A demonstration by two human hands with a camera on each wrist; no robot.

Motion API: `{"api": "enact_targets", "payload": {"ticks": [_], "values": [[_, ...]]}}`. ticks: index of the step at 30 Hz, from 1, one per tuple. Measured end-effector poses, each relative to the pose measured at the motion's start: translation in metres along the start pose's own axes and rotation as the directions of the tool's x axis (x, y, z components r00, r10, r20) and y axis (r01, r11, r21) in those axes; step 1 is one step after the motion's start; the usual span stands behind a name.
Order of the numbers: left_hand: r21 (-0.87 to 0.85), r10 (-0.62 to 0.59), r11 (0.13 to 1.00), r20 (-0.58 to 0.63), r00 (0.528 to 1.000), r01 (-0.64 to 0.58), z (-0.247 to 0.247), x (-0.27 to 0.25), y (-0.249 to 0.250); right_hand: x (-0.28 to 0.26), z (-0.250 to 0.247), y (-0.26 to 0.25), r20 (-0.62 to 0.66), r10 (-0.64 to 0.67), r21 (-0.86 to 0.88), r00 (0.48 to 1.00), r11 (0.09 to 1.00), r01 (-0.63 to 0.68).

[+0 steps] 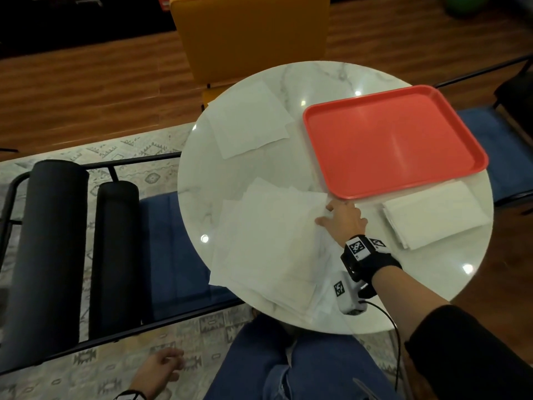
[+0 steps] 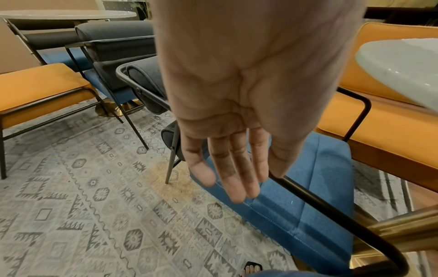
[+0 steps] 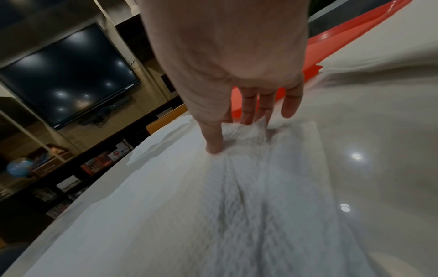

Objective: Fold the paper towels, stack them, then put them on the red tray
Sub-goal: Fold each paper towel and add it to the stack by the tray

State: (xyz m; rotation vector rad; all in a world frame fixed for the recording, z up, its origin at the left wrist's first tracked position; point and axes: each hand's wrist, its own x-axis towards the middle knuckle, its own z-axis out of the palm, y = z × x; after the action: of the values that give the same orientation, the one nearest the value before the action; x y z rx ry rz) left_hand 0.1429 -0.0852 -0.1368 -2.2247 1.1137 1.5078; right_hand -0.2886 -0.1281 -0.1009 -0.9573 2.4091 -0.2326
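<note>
A loose pile of unfolded white paper towels (image 1: 268, 243) lies at the front middle of the round marble table (image 1: 291, 168). My right hand (image 1: 328, 215) reaches to the pile's far right corner. In the right wrist view the thumb (image 3: 214, 144) and fingers (image 3: 251, 116) pinch the top paper towel (image 3: 249, 187), which bunches up between them. The red tray (image 1: 395, 140) sits bare just beyond the hand. A folded stack of towels (image 1: 435, 217) rests in front of the tray. My left hand (image 1: 173, 368) hangs beside my lap, fingers relaxed (image 2: 237, 180), holding nothing.
More unfolded sheets (image 1: 248, 119) lie at the table's back left. An orange chair (image 1: 251, 39) stands behind the table, and a blue-seated chair (image 1: 173, 255) with dark bolsters is at the left. A patterned rug (image 2: 94, 206) covers the floor.
</note>
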Motion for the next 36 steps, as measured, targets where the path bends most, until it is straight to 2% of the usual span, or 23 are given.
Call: {"api": "enact_targets", "payload": {"ticks": [4,10,15,18,20,22,23,25,28,32,33,34,36], "values": [[0.013,0.055,0.998,0.004,0.998,-0.055,-0.005,-0.007,0.006,0.001,0.000,0.001,-0.063,-0.036,0.040,0.997,0.998,0.038],[-0.042,0.114,0.993,-0.019,0.993,-0.115,-0.009,-0.006,0.009,0.003,-0.002,-0.005,-0.032,-0.053,0.059,0.998,0.997,0.055],[-0.020,0.143,0.989,-0.023,0.989,-0.144,-0.014,0.005,-0.002,0.005,-0.004,-0.016,-0.100,-0.037,0.166,0.994,0.985,0.054],[0.030,0.197,0.980,-0.028,0.980,-0.196,-0.024,0.010,0.000,0.003,-0.008,-0.025,-0.169,-0.117,0.284,0.979,0.945,0.162],[0.099,0.318,0.945,-0.043,0.947,-0.313,-0.037,0.011,0.016,-0.002,-0.018,-0.034,-0.177,-0.224,0.374,0.958,0.886,0.276],[0.183,0.477,0.869,-0.061,0.877,-0.460,-0.050,-0.003,0.051,-0.010,-0.032,-0.046,-0.154,-0.342,0.413,0.927,0.830,0.375],[0.193,0.563,0.818,-0.070,0.824,-0.542,-0.054,-0.014,0.075,-0.015,-0.040,-0.052,-0.146,-0.402,0.404,0.904,0.810,0.425],[0.203,0.720,0.689,-0.078,0.690,-0.696,-0.057,-0.039,0.131,-0.024,-0.055,-0.063,-0.136,-0.499,0.351,0.856,0.784,0.513],[0.255,0.880,0.466,-0.032,0.474,-0.848,-0.048,-0.074,0.209,-0.031,-0.073,-0.076,-0.121,-0.579,0.336,0.806,0.740,0.582],[0.333,0.974,0.167,0.091,0.208,-0.928,-0.023,-0.100,0.286,-0.031,-0.084,-0.079,-0.078,-0.580,0.414,0.811,0.721,0.555],[0.358,0.978,0.108,0.131,0.165,-0.927,-0.014,-0.101,0.299,-0.031,-0.083,-0.078,-0.077,-0.563,0.446,0.823,0.719,0.533],[0.373,0.975,0.080,0.162,0.149,-0.924,-0.006,-0.098,0.308,-0.031,-0.082,-0.076,-0.074,-0.544,0.478,0.836,0.716,0.509],[0.369,0.969,0.088,0.183,0.165,-0.925,0.007,-0.091,0.319,-0.031,-0.078,-0.070,-0.064,-0.500,0.530,0.863,0.716,0.454]]}}
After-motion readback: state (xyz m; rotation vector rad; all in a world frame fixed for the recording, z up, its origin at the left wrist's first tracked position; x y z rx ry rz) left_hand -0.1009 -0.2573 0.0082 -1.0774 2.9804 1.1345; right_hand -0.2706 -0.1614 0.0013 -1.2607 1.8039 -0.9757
